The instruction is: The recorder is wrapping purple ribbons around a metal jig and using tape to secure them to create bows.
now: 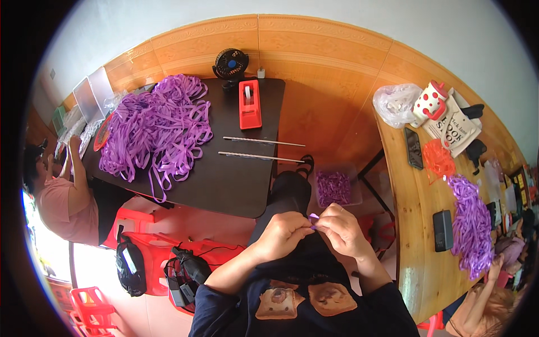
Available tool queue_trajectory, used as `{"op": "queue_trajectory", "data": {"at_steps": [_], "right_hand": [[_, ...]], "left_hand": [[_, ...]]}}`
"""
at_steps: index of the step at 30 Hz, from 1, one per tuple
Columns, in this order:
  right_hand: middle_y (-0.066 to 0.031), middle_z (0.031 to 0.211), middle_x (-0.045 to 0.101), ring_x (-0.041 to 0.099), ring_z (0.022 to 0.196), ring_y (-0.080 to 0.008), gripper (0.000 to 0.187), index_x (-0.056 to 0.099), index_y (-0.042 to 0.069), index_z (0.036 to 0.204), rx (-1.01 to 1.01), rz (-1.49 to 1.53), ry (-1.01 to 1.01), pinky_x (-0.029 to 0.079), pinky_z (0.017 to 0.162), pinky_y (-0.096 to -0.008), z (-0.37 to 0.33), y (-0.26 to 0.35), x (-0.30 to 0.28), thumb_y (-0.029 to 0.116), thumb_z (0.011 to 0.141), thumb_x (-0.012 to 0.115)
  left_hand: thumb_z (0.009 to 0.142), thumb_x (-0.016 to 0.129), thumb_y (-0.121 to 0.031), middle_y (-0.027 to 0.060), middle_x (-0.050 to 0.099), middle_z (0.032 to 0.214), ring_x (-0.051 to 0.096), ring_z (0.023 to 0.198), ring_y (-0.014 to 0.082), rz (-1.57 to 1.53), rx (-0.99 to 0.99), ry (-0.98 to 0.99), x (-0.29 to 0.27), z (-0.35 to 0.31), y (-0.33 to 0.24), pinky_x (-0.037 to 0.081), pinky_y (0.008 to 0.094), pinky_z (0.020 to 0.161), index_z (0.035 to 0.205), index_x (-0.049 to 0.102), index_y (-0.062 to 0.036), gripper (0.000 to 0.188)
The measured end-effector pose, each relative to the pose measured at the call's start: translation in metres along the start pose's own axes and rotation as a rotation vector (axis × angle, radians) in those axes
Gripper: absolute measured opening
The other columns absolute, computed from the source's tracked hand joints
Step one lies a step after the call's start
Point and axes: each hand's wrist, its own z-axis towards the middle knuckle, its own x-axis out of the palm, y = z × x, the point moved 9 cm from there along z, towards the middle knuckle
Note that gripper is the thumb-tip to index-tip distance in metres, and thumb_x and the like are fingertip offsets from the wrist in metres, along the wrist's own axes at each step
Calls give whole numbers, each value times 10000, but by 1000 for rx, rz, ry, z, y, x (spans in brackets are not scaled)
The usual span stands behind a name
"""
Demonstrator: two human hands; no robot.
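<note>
Over my lap, my left hand (285,233) and my right hand (339,227) meet, fingertips pinched together. Between them shows a short bit of purple ribbon (314,216), mostly hidden by the fingers. Below and beyond my right hand, a clear plastic bin (357,194) holds many small purple ribbon pieces (333,187). To the left on the dark table (230,191) lies a big tangled heap of purple ribbon (151,129). Two thin metal rods (264,141) jut past that table's right edge.
A red tape dispenser (250,104) and a black fan (231,64) stand at the back. The wooden table (412,224) on the right bears a phone (413,148), a dark box-shaped device (443,231), more purple ribbon (470,224) and a spotted cup (431,102). People sit at both sides; red stools (151,247) stand left.
</note>
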Motion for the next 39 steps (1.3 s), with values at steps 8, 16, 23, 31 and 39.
{"op": "queue_trajectory", "data": {"at_steps": [8,16,23,31,39], "right_hand": [[-102,759,544,526,695,-279,235,593,-6,829,23,-11,20,431,602,-355,-3,-1,5,-121,626,624],[-89,749,581,557,677,-270,219,614,12,869,80,-24,-34,432,622,-356,0,-20,-9,-66,677,683],[-61,765,588,563,683,-235,225,617,20,853,-85,-362,-104,417,616,-352,-6,-25,-2,-41,645,676],[-51,759,584,556,681,-231,204,610,28,834,-108,-573,-209,390,605,-351,3,-82,3,-42,649,662],[-71,770,603,570,687,-252,217,612,36,849,-138,-443,-330,410,616,-360,66,-145,-10,-65,658,641]], "left_hand": [[725,668,31,154,595,760,573,688,338,289,161,-72,3,-6,-21,467,388,577,815,618,14,104],[815,646,-20,128,615,704,610,632,201,-115,-161,-29,2,3,13,470,292,590,849,640,33,63],[866,628,-40,47,632,730,566,651,74,-413,-398,3,17,-6,53,466,226,584,899,653,50,99],[868,633,-51,68,656,755,605,648,99,-908,-643,-171,42,3,138,480,194,610,932,670,15,99],[885,640,-122,51,659,794,604,707,107,-981,-488,-378,23,55,178,463,223,680,969,667,-13,140]]}}
